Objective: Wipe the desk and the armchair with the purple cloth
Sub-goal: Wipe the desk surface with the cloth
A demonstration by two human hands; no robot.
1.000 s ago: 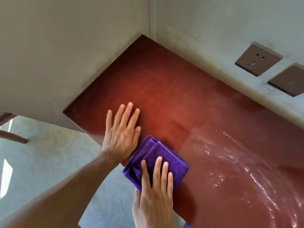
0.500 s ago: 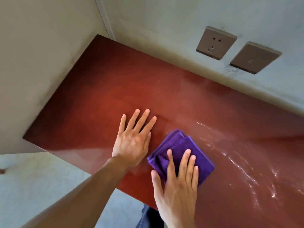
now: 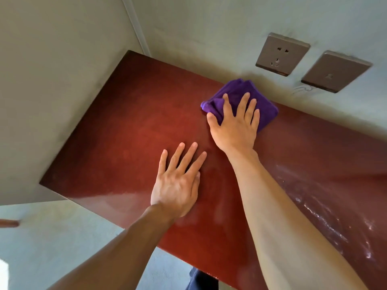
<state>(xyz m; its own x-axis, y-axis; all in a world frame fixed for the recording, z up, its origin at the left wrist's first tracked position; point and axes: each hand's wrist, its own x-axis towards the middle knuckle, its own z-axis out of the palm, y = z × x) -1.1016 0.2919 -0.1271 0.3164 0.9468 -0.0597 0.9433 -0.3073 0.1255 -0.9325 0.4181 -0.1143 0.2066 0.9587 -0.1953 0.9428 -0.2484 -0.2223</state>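
The red-brown desk (image 3: 129, 130) fits into a corner between two pale walls. A folded purple cloth (image 3: 236, 91) lies on the desk at its back edge, against the far wall. My right hand (image 3: 234, 126) presses flat on the cloth, fingers spread over it. Nearer the front edge, my left hand (image 3: 178, 183) rests flat on the bare desk top, fingers apart and holding nothing. The armchair is mostly out of view.
Two brown wall plates, a socket (image 3: 281, 53) and a blank cover (image 3: 335, 70), sit on the far wall just above the cloth. A wet sheen covers the desk's right part (image 3: 326, 206). A brown wooden piece (image 3: 8, 223) shows at the left edge above pale floor.
My right hand has pushed the cloth away from the front edge to the back edge by the wall. My left hand stays flat on the desk.
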